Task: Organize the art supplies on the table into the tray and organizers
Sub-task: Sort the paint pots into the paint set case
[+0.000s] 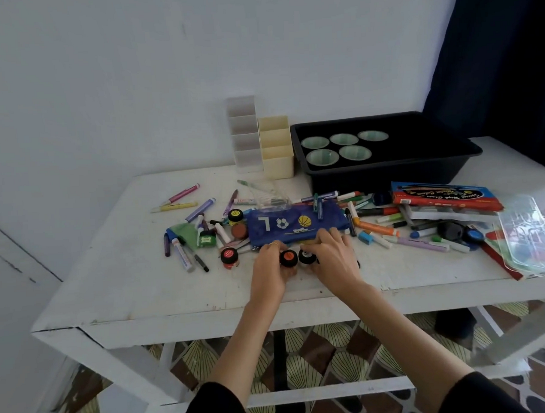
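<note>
My left hand (268,273) grips a small paint jar with an orange-dotted black lid (288,258) near the table's front. Right beside it, my right hand (334,261) grips a second black-lidded jar (307,256). Just behind both hands lies a blue pencil pouch (297,225) with ball prints. More paint jars stand to the left: a red-lidded one (229,256) and a yellow-lidded one (235,215). Markers (199,209) and pens lie scattered across the table. The black tray (419,165) at the back right holds several green-rimmed cups (322,158). A white organizer (244,135) and a cream organizer (276,148) stand left of the tray.
A red and blue box (445,197) lies on a pile of supplies at the right. A clear plastic lid (532,238) overhangs the right front corner. The white table (144,293) stands against a wall. A dark curtain (502,55) hangs at the far right.
</note>
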Demonstrator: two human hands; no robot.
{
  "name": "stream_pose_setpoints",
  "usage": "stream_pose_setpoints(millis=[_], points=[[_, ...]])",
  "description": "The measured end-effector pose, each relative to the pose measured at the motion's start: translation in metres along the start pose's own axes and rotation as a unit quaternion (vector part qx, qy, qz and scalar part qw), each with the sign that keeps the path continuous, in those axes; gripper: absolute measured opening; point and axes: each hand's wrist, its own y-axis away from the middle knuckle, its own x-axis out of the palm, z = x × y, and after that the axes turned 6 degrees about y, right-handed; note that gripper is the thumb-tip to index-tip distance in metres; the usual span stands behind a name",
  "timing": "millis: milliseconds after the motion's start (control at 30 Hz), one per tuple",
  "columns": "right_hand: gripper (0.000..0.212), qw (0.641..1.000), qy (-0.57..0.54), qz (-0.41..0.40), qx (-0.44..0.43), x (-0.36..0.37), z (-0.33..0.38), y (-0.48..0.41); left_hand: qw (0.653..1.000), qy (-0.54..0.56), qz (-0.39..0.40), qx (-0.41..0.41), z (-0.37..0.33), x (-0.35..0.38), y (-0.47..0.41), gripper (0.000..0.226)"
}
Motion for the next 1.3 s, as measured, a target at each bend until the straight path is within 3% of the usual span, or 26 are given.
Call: stream_pose_setpoints(millis=[167, 333, 500, 667, 867, 1100, 1300], points=[[0.043, 0.998, -0.043, 0.018, 0.029, 0.000, -0.003, 0.000, 1.000, -0.004, 0.004, -0.018, -0.003, -0.002, -0.001, 0.035], [0.041, 0.993, -0.108, 0.040, 0.019, -0.001, -0.009, 0.002, 0.998, 0.017, 0.019, -0.059, -0.006, -0.006, 0.001, 0.049], [0.050, 0.991, -0.131, -0.012, 0.009, -0.004, -0.006, 0.010, 0.997, 0.024, -0.063, -0.030, -0.006, -0.016, 0.017, 0.037], [0.037, 0.981, -0.189, -0.029, -0.014, -0.012, 0.018, 0.006, 0.987, 0.050, -0.154, 0.005, -0.007, -0.037, 0.032, 0.023], [0.026, 0.969, -0.240, -0.017, -0.055, -0.009, 0.062, -0.009, 0.976, 0.068, -0.203, -0.026, 0.012, -0.075, 0.032, 0.012], [0.022, 0.961, -0.276, 0.033, -0.001, -0.001, 0.103, -0.041, 0.976, 0.061, -0.196, -0.069, 0.048, -0.111, 0.013, 0.014], [0.037, 0.974, -0.196, 0.092, 0.073, 0.009, 0.132, -0.067, 0.979, 0.083, -0.156, -0.105, 0.072, -0.131, -0.020, 0.031]])
